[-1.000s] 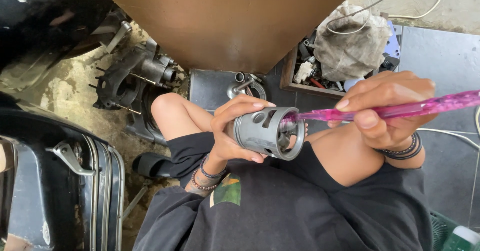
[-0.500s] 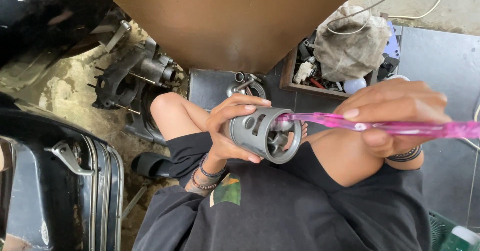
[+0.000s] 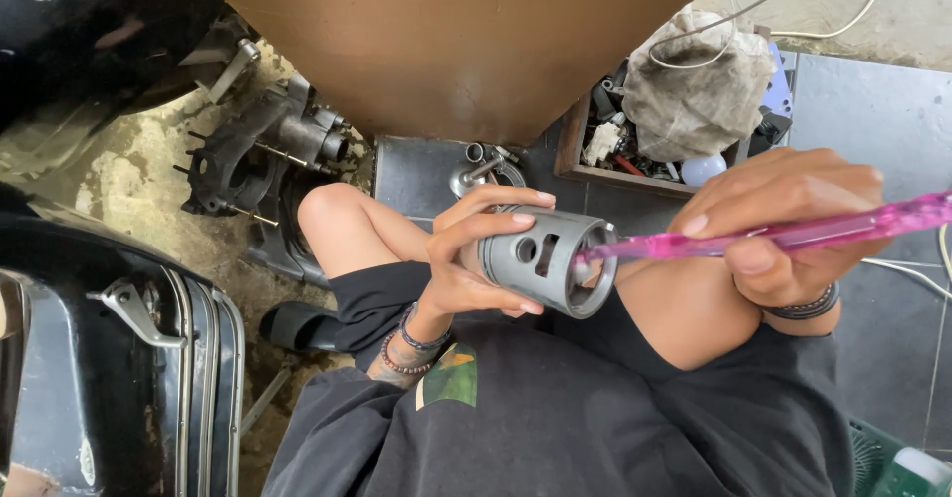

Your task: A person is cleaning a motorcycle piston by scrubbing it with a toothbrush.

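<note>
While my left hand [image 3: 466, 259] is wrapped round the grey piston [image 3: 540, 259] at mid-frame, fingers clamped over its skirt w/ the open end turned toward frame right, my right hand [image 3: 783, 229] pinches a pink translucent brush handle [image 3: 793, 231] that runs out to the right edge. Handle's front end sits inside the piston's open mouth; the tip itself is hidden in there, so can't tell what's on it or how deep it goes. Hands are apart, each closed on its own thing, joined only via the tool in the bore.

Progress, as I judge it: piston's outside looks fairly clean & even grey, pin hole + slot clear. Inside work is what's in hand now, prob. mid-way; can't see the inner walls, so can't say how much is left.

Piston is off the engine: dark crankcase part [image 3: 253, 155] lies upper left on the dirt, well apart. Wooden box of bits [image 3: 575, 160] w/ a grey rag [image 3: 699, 85] sits upper right, near my knee. Nothing refitted yet.
</note>
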